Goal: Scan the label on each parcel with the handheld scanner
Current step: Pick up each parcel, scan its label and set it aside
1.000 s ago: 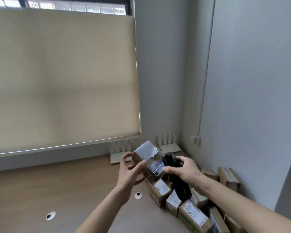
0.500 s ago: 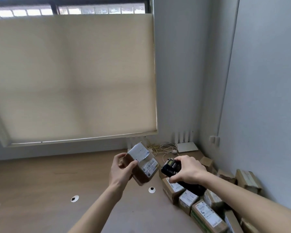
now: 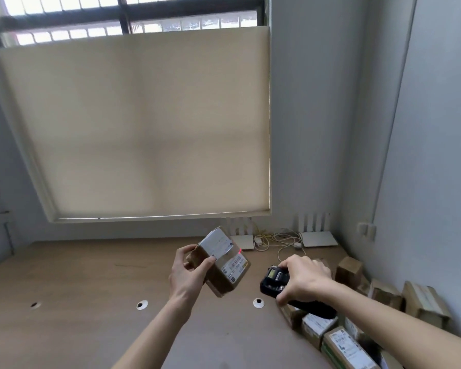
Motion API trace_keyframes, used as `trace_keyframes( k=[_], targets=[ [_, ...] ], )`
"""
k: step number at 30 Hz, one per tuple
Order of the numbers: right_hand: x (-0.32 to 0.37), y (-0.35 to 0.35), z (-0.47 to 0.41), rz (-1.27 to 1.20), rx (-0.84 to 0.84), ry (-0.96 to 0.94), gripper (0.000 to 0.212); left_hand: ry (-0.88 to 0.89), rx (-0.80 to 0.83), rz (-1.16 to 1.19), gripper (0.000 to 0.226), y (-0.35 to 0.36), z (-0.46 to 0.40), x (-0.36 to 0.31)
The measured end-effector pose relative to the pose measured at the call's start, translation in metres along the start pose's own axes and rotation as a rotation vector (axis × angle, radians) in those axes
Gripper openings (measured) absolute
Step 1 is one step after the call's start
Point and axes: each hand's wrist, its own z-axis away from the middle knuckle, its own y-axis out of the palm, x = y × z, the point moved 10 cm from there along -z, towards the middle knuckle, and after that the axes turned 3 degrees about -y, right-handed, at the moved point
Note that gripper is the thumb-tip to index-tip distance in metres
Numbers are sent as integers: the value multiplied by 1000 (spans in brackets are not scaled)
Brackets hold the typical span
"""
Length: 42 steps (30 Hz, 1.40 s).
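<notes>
My left hand [image 3: 188, 274] holds a small brown cardboard parcel [image 3: 222, 262] tilted above the wooden table [image 3: 77, 302], white labels facing up and right. A small red dot of light sits on the parcel's upper right edge. My right hand [image 3: 305, 276] grips a black handheld scanner [image 3: 274, 282], its window turned toward the parcel, a short gap to the right of it. Several more labelled parcels [image 3: 338, 342] lie in a row along the table's right side, under my right forearm.
Two white routers [image 3: 318, 238] with a tangle of cables [image 3: 280, 241] stand at the back of the table against the wall. More brown boxes [image 3: 421, 304] line the right wall. Round cable holes [image 3: 142, 304] dot the tabletop. A drawn blind covers the window.
The camera view has swung left and up. My hands have drawn apart: the parcel has turned its label more toward the scanner, and the scanner has dropped lower to the right.
</notes>
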Motion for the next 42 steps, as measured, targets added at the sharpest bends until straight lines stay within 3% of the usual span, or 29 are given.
trace_keyframes(
  k=[10,18,24,28,33,37,42],
  targets=[
    [57,29,14,-32,70,-105,65,-19,-137,-14,43,-73,28,16],
    [149,64,23,-168,144,-210,66,-45,-264,37,41,-174,47,31],
    [291,99,40,-525,271,-356,59,-113,-387,171,50,-292,65,35],
    [403,132,75,-730,391,-453,51,-184,-370,139,58,-383,88,38],
    [532,173,128,-743,498,-556,47,-307,-422,50,58,-517,142,53],
    [633,211,178,-713,569,-679,47,-318,-561,88,43,-632,190,65],
    [749,274,241,-660,674,-793,43,-347,-694,6,77,-752,259,81]
  ],
)
